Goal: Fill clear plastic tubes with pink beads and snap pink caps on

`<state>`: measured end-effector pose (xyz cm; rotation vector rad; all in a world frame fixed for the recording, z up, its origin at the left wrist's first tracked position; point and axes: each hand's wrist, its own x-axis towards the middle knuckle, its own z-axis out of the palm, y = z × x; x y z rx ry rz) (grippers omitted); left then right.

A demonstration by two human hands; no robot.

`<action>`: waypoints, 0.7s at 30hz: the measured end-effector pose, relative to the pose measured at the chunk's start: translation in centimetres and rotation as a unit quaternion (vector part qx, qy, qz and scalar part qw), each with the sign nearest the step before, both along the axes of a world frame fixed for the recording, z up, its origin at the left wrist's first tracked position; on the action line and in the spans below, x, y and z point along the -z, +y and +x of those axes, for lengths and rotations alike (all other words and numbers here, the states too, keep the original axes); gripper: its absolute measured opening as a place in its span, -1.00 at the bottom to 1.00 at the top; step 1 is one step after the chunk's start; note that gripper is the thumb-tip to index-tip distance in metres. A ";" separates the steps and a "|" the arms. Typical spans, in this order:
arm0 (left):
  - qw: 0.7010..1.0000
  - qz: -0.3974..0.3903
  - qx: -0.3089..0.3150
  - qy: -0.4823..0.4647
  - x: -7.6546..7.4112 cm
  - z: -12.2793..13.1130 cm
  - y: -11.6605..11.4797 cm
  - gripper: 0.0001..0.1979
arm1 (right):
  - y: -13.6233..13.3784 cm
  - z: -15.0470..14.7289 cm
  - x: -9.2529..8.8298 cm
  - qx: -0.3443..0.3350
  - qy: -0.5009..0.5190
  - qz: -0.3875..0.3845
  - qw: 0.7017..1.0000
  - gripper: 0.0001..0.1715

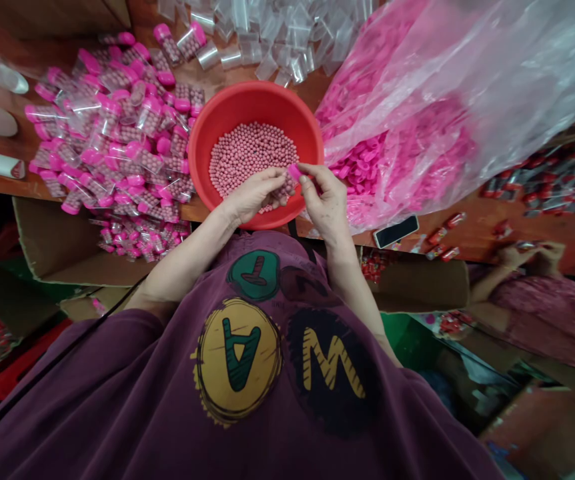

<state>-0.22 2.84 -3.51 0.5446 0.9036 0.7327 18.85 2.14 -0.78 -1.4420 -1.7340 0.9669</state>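
Observation:
Over a red plastic bowl (247,93) full of small pink balls (252,160), my left hand (255,197) grips a clear tube (282,192) filled with the same balls. Pinched between the thumb and fingers of my right hand (325,200) is a pink cap (295,172), right at the tube's upper end. Both hands rest near the bowl's near rim. My left fingers hide much of the tube. To the left lies a heap of filled, pink-capped tubes (112,133) in clear wrappers.
Loose empty clear tubes (267,47) lie behind the bowl. A plastic bag of pink caps (397,140) lies to the right, beside a phone (396,231) on the wooden table (467,240). Farther right, a co-worker's hands (530,257) work near red-capped tubes (542,177). A cardboard box (62,247) sits below the table edge.

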 end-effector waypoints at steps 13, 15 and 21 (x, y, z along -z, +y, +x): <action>0.999 -0.034 -0.017 0.004 -1.9 0.5 -0.7 -0.79 | -1.1 0.0 0.7 0.011 0.009 -0.002 1.000 -0.46; 0.999 -0.027 -0.028 0.003 -2.0 0.5 -0.9 -0.82 | -1.2 0.1 0.9 0.009 0.010 0.002 1.000 -0.47; 0.998 -0.038 -0.043 0.038 -2.3 0.7 -1.6 -0.76 | -1.8 -0.1 0.7 -0.025 -0.011 0.022 0.999 -0.58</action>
